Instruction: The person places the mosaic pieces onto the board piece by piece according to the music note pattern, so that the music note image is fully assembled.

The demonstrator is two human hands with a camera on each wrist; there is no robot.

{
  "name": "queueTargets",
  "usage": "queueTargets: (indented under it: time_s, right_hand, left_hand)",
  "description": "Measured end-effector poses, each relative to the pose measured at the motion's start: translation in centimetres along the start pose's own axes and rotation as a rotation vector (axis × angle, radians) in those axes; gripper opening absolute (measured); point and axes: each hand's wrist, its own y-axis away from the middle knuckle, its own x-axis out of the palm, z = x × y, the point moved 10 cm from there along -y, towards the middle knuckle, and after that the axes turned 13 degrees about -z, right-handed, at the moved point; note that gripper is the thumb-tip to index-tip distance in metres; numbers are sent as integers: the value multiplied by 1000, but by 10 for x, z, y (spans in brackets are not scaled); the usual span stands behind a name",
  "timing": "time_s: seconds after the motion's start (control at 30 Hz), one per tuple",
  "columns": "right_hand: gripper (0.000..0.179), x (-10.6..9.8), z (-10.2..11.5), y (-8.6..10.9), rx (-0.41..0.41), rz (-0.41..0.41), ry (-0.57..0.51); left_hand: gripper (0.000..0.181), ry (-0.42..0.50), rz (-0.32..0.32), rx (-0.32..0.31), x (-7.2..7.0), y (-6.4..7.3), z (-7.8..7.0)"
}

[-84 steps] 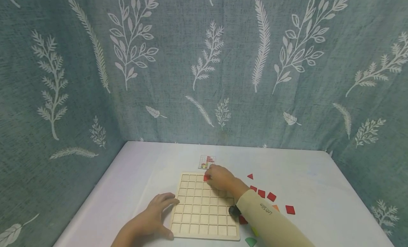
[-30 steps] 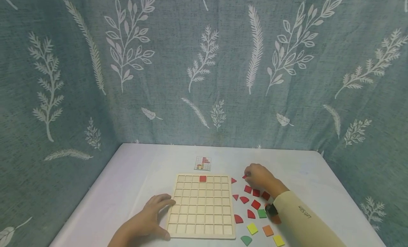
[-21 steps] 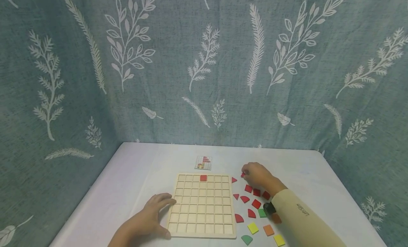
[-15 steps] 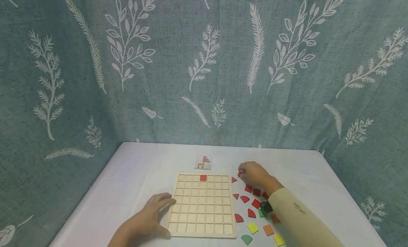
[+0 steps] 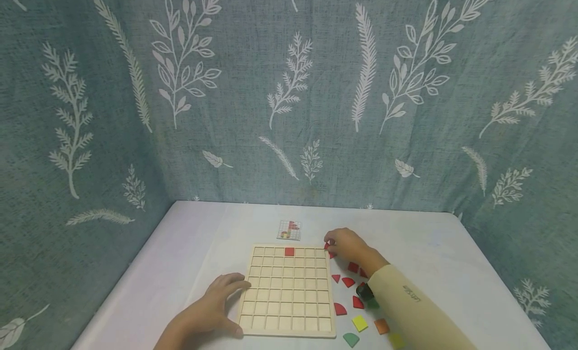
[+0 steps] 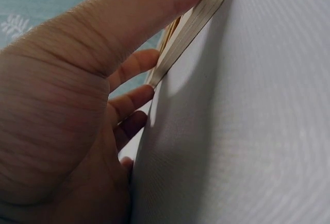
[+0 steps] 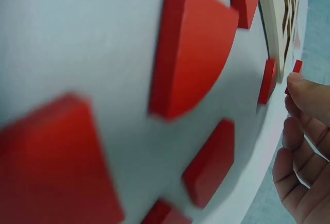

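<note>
My right hand [image 5: 347, 243] pinches a small red triangular tile [image 7: 297, 67] between thumb and fingertips, just off the upper right corner of the wooden grid board [image 5: 289, 335]. In the right wrist view the other fingers of that hand curl loosely below the tile. One red square tile [image 5: 289, 251] sits in a top-row cell of the board. My left hand [image 5: 215, 306] rests against the board's left side, fingers spread, thumb by the near left corner. In the left wrist view the thumb [image 6: 139, 20] touches the board's edge.
Behind the board lies a small pattern card [image 5: 289, 230]. Right of the board several loose tiles are scattered, among them a red quarter circle [image 5: 340, 309], a yellow square [image 5: 359, 323], an orange square [image 5: 381, 326] and a green quarter circle [image 5: 350, 339]. Some lie under the right forearm.
My right hand set the red square in the top row, went right, took up the red triangular tile, and has moved left with it toward the board. The left hand has stayed at the board.
</note>
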Motion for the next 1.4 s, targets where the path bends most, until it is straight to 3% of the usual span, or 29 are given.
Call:
queueTargets:
  time_s: [0.57,0.8,1.4]
  right_hand:
    - [21,17,43,-9,-60,45,-44]
    - [19,21,60,-10,-145,32,-32]
    - [19,32,79,-13,-219,56,3]
  left_hand:
    - [101,1,-1,-28,2,1,5]
    - [101,7,-1,-7,0,1,-1]
    - [104,-21,18,-85,2,-1,5]
